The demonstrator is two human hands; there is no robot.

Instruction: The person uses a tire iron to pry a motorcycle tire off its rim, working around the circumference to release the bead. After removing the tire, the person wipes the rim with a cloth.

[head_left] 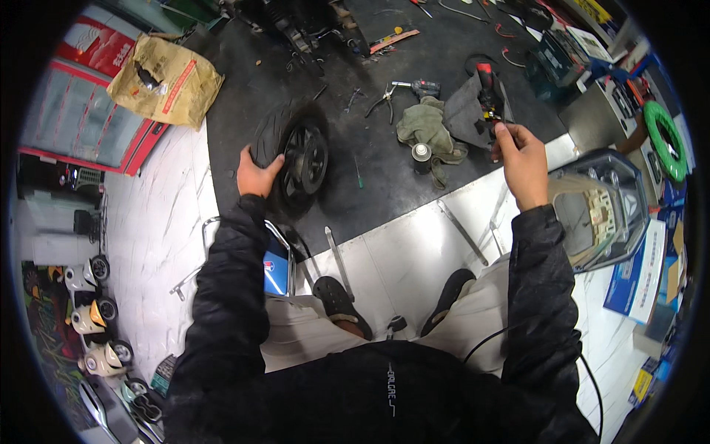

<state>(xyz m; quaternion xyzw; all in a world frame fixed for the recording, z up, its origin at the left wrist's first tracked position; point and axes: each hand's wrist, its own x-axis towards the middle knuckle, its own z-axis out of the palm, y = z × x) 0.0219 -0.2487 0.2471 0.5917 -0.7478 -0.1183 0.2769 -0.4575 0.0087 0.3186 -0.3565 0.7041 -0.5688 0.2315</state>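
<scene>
My left hand (258, 175) grips a black-tyred wheel (305, 159) with spokes, standing on the dark mat (359, 214). My right hand (521, 161) is closed, thumb and fingers together, at the near edge of a grey cloth piece (463, 117) with a red-and-black object (486, 85) on it; what the fingertips hold is unclear. Left of that hand are a crumpled olive rag (414, 126) and a spray can (421, 154). A thin screwdriver (359, 180) lies beside the wheel. Pliers (382, 105) and a drill (427, 89) lie farther back.
A paper sack (166, 78) sits by a red-framed cabinet (89, 118) at upper left. Toy scooters (92, 318) line the left. At right are a plastic housing (603, 214), boxes (632, 274) and a green hose (664, 140). Dark machine parts (296, 37) lie at the back.
</scene>
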